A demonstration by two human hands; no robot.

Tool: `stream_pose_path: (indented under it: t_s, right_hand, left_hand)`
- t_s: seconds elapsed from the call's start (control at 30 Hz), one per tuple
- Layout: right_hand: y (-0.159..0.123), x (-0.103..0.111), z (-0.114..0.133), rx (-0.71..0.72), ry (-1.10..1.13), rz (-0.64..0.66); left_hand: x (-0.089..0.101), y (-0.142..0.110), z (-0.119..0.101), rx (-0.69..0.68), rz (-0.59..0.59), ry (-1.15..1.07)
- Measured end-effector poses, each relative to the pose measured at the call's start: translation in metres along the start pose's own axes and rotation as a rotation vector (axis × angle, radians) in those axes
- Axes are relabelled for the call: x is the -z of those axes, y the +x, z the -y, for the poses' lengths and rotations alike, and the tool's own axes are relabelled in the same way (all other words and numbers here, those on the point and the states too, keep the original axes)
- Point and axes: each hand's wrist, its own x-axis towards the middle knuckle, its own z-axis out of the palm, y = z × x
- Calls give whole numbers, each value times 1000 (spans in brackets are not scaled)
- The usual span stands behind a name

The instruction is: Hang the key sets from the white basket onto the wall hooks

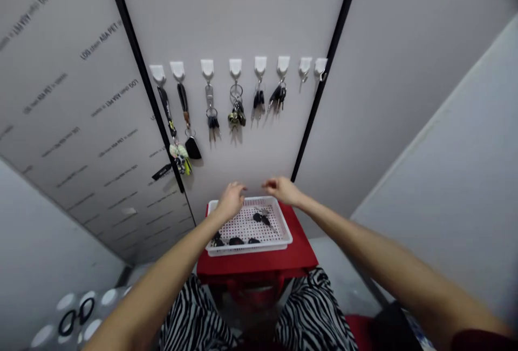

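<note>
Below the frame's centre, the left hand (232, 200) and right hand (283, 190) hung near the white basket (250, 250); whether their blurred fingers were apart or together could not be told. Dark keys (258, 217) lay inside.

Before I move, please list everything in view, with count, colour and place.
Hooks: eight, white, on wall
Lanyard with charms: one, multicoloured, leftmost hook
Strap with fob: one, black and brown, second hook
Key bunches: four, black and silver, third to sixth hooks
Basket: one, white, on table
Keys: several, black and silver, inside basket
Dark items: at least three, black, basket's near side
Table: one, red, below basket
Strips: two, black, on wall
Lettering: many lines, dark, left panels
Round things: several, white, lower left
Looped item: one, black, among round things
Striped trousers: one pair, black and white, bottom
Left hand: one, bare, above basket's far left
Right hand: one, bare, near basket's far right corner
</note>
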Motion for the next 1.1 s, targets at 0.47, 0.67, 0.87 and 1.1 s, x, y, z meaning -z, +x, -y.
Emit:
stream_pose_path:
  t_s: [0.47, 0.67, 0.87, 1.1]
  right_hand:
    - [-20, -53, -14, 211, -651, 351]
    - [-27, -50, -14, 248, -748, 352]
    - [-26, -35, -8, 144, -617, 274]
    - [-40, -49, -3, 227, -330, 412]
  left_hand:
    - [-56, -21, 2, 117, 370, 89]
    - [-42, -23, 21, 176, 424, 69]
    - [-21, -38, 19, 78, 653, -101]
    - [-18, -41, 26, 199, 639, -231]
